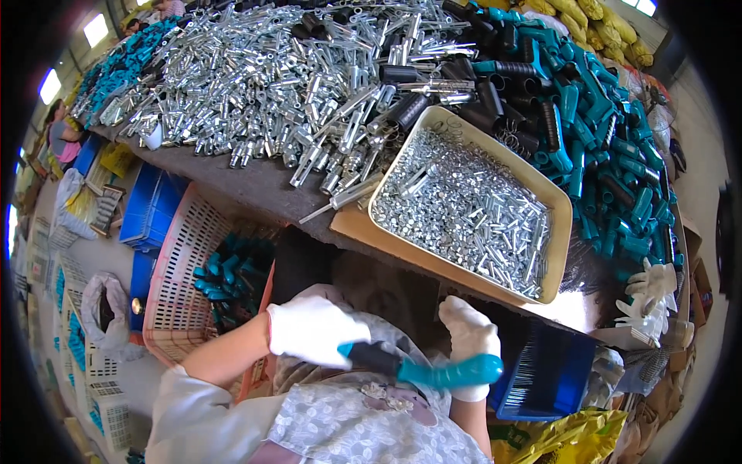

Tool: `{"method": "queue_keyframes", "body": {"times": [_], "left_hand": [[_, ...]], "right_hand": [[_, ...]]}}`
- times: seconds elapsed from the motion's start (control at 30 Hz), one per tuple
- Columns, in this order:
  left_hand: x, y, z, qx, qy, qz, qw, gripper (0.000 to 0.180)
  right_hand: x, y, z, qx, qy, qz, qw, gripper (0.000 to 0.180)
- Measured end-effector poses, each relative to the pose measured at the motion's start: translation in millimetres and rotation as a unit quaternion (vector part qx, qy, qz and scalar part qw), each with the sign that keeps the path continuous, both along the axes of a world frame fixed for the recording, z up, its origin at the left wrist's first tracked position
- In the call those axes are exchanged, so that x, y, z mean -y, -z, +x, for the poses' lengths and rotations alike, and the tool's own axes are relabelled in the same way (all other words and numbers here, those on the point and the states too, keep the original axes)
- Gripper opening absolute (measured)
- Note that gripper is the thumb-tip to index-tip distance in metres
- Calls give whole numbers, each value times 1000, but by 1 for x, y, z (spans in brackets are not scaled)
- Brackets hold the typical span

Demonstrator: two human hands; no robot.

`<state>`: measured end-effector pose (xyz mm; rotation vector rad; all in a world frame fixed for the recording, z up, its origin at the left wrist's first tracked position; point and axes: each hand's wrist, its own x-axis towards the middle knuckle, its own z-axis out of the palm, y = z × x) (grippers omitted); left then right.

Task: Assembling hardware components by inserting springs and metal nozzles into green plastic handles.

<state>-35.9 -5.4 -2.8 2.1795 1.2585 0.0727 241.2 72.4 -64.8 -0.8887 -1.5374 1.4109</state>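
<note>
While work is proceeding over the lap:
Left hand (313,331): gloved, closing round black sleeve (374,357).
Right hand (469,338): gripping teal handle (452,373), at 6 o'clock.
Done: assembled pieces are filling pink basket (179,255), 9 o'clock.
Left: metal-parts heap (270,77) is waiting, 12 o'clock.

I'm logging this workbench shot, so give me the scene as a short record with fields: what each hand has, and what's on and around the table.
left hand: white-gloved left hand, closed on the black end of the handle
right hand: white-gloved right hand, closed around the teal grip
held item: teal and black handle, lying across the lap
tray: beige tray of small silver parts, at the table edge
table: heap of silver metal pieces; teal and black sleeves piled at right
floor left: pink slotted basket holding teal handles
</note>
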Motion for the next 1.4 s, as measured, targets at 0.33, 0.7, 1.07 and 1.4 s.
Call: {"method": "queue_keyframes", "body": {"times": [0.33, 0.7, 1.07, 1.4], "left_hand": [[6, -7, 9, 65, -25, -50, 996, 32], [15, 17, 27, 210, -108, 227, 945, 36], [4, 48, 30, 195, -399, 230, 866, 34], [-2, 61, 24, 212, -395, 168, 878, 34]], "right_hand": [[4, -68, -21, -143, 100, -36, 984, 72], [-5, -65, 3, -140, 116, 83, 980, 51], [8, -64, -20, -109, 13, 158, 981, 32], [6, -61, -30, -136, 44, 147, 979, 20]]}}
